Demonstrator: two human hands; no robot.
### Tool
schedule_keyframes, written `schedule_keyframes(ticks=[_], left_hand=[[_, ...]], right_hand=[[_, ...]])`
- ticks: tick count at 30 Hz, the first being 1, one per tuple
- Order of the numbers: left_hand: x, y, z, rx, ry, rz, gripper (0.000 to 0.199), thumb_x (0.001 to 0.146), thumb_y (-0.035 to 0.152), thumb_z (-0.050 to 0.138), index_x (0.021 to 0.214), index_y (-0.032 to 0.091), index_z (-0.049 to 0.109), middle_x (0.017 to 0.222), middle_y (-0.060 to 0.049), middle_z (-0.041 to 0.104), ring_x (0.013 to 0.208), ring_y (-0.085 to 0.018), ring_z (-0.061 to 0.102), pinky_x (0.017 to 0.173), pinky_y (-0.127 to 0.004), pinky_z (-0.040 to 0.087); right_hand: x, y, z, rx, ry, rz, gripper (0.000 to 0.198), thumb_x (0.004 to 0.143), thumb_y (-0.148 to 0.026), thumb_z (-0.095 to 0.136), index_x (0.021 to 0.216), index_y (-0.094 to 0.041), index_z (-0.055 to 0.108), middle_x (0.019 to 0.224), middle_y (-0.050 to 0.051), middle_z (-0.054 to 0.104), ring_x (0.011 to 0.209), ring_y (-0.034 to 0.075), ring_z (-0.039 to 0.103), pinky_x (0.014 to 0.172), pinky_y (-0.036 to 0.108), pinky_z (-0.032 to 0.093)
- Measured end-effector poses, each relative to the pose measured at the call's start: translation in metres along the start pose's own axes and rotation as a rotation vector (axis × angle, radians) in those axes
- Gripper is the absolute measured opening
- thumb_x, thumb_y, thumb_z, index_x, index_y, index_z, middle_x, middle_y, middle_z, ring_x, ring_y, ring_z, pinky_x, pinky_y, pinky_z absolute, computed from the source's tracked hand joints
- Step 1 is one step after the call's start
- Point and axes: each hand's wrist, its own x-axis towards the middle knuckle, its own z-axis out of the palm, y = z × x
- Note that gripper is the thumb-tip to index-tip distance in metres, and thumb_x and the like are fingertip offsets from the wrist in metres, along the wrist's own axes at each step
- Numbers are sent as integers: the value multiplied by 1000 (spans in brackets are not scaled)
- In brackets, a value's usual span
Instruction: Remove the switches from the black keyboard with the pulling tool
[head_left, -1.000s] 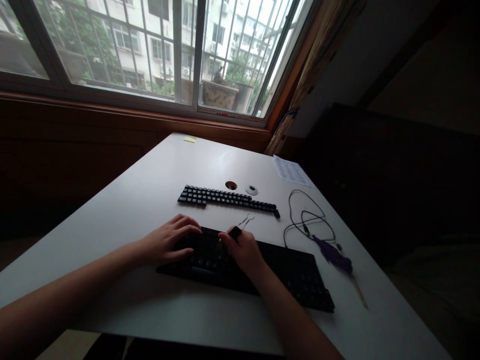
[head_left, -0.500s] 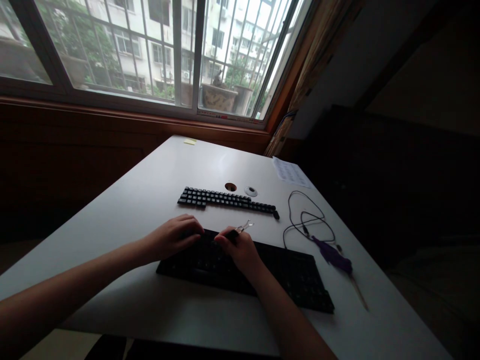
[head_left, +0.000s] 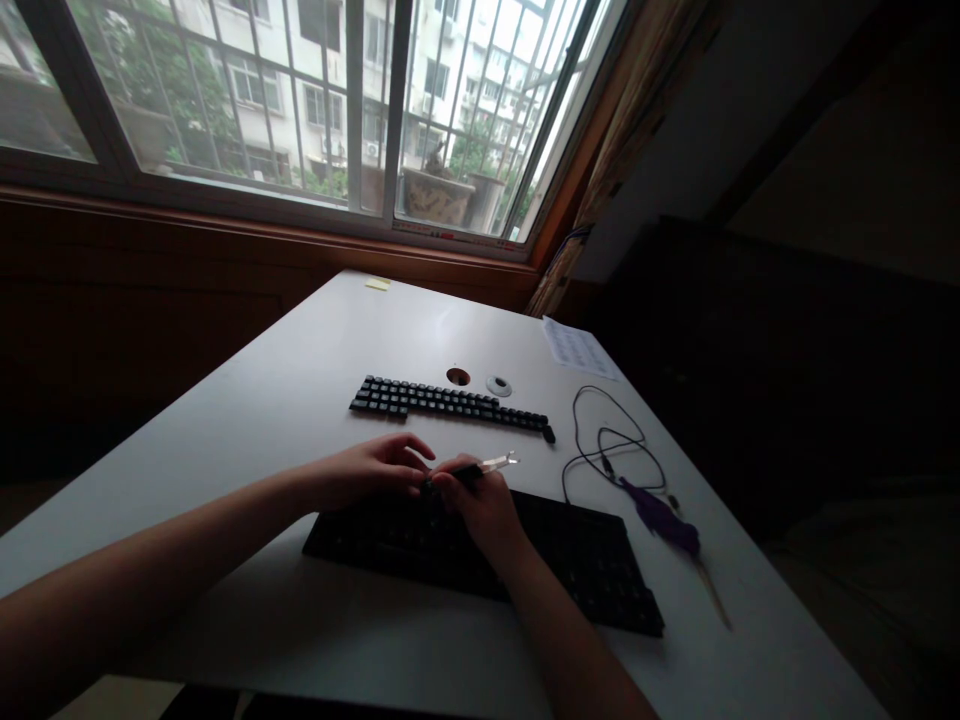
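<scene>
A black keyboard [head_left: 559, 545] lies across the near part of the white desk, under both my hands. My right hand [head_left: 480, 500] grips a keycap puller [head_left: 480, 468] with a dark handle; its pale metal prongs point up and to the right. My left hand [head_left: 382, 468] is over the keyboard's upper left part, thumb and fingers bent in towards the right fingertips. Something small and dark is between the two hands, too shaded to name. Beyond them, loose black keycaps [head_left: 435, 397] stand in joined rows, one dark keycap [head_left: 549, 435] lying just below their right end.
A cable [head_left: 645, 440] loops on the desk [head_left: 247, 420] at right, by a purple cloth-like thing [head_left: 664, 518] with a thin stick. Behind the keycaps are a round desk hole [head_left: 458, 377] and a pale ring [head_left: 499, 385]. Papers [head_left: 577, 347] and a yellow note [head_left: 378, 284] lie farther back.
My left hand has moved right, off the keyboard's top edge to the right hand's fingertips. The keycap puller has tilted flatter, its prongs now farther right.
</scene>
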Motion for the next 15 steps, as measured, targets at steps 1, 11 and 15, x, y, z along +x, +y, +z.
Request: schedule_keyframes(ticks=[1, 11, 15], left_hand=[[0, -1, -1, -5, 7, -2, 41, 78, 27, 77, 114, 18, 59, 104, -8, 69, 89, -17, 65, 84, -32, 49], [0, -9, -1, 46, 54, 110, 37, 78, 22, 77, 108, 19, 57, 98, -5, 68, 87, -15, 63, 80, -29, 46], [-1, -10, 1, 87, 88, 169, 36, 80, 25, 75, 109, 19, 54, 99, -4, 67, 89, -15, 62, 82, -30, 45]], right_hand=[[0, 0, 0, -2, -3, -7, 20, 88, -40, 67, 87, -21, 72, 61, -3, 58, 54, 11, 53, 56, 25, 42], [3, -4, -1, -36, 3, -102, 17, 85, -40, 70, 87, -24, 76, 80, 0, 60, 70, 15, 60, 65, 27, 46], [3, -5, -2, -34, 21, -116, 14, 85, -37, 72, 89, -25, 77, 83, 1, 62, 79, 17, 61, 72, 29, 48]])
